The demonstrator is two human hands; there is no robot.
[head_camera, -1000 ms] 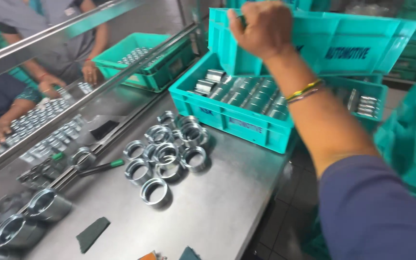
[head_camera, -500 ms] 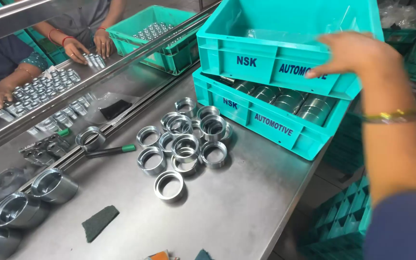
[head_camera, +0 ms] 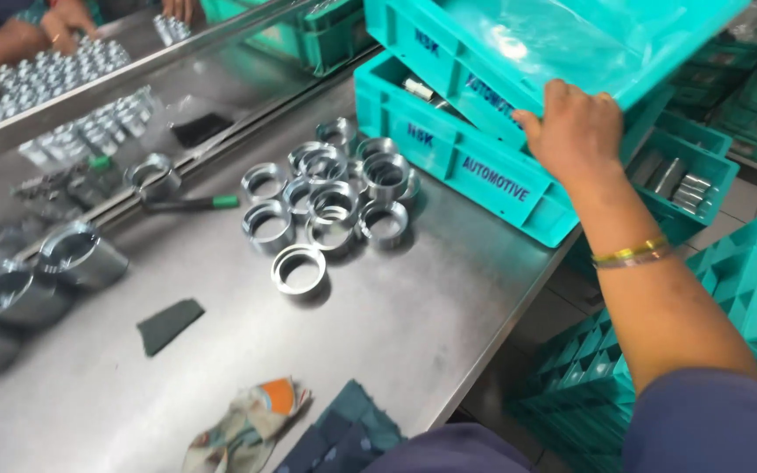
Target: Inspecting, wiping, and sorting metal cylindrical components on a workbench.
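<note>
Steel worktable (head_camera: 413, 350): bare brushed metal, filling the lower left and centre of the frame; a raised steel rail (head_camera: 133, 66) runs across the upper left.

Upper teal crate (head_camera: 501, 35): plastic, tilted, at the top centre and right, resting across the crate beneath; a clear plastic liner shows inside.

Lower teal crate (head_camera: 475, 162): plastic, on the table's far right edge in the upper centre, partly covered by the upper crate; a metal part shows in its open corner.

Stacked teal crates (head_camera: 746, 289): on the floor at the right edge; a further open crate (head_camera: 703, 166) behind the forearm holds metal cylinders.

Right hand (head_camera: 576, 131): centre right, fingers curled over the near rim of the upper teal crate, gripping it; gold bangles (head_camera: 631, 254) on the wrist, blue sleeve at lower right.

Left hand: out of frame.

Metal rings (head_camera: 335, 197): a cluster of short machined sleeves, touching one another, centre of the table just left of the lower crate; one ring (head_camera: 298, 270) lies a little apart below.

Large metal cylinders (head_camera: 41, 280): lying at the left edge.

Rags (head_camera: 247, 429): crumpled cloth and dark fabric at the bottom centre; a dark scrap (head_camera: 168, 324) lies left of centre.

Green-handled tool (head_camera: 190, 203): lying by the rail, beside a single ring (head_camera: 152, 175).

Other person's hands (head_camera: 63, 22): upper left, beyond the rail, over rows of small metal parts (head_camera: 72, 70).
</note>
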